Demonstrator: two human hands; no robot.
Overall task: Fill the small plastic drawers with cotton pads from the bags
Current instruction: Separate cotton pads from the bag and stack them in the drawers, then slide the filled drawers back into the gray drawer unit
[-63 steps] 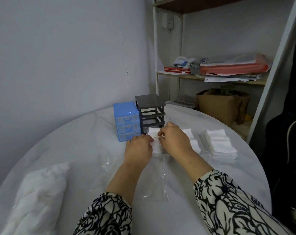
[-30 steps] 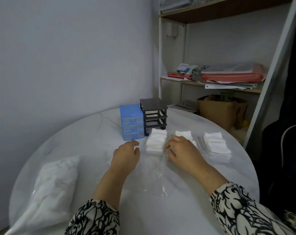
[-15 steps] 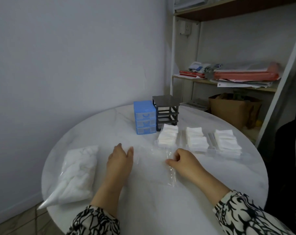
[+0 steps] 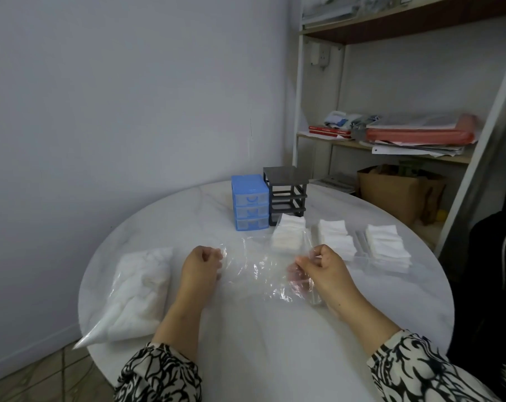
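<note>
Two hands, left hand (image 4: 201, 264) and right hand (image 4: 322, 266), pinch the thin, clear, empty plastic bag (image 4: 257, 268); it looks featherlight, limp and slippery, best held by its edges.

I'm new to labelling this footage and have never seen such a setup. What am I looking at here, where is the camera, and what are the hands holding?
There is no machine here: a person works with bare hands, and the one wide-angle camera sits on their head, looking forward and down. The left hand and right hand each grip an edge of an empty clear plastic bag spread between them over the round white marble-look table. Farther back stand a small blue plastic drawer unit with its three drawers shut, and beside it a dark grey drawer frame whose slots look empty. In front of those lie three stacks of white square cotton pads, apparently in clear trays. At the left edge lies a full clear bag of white cotton pads. Shelves stand behind.
</note>
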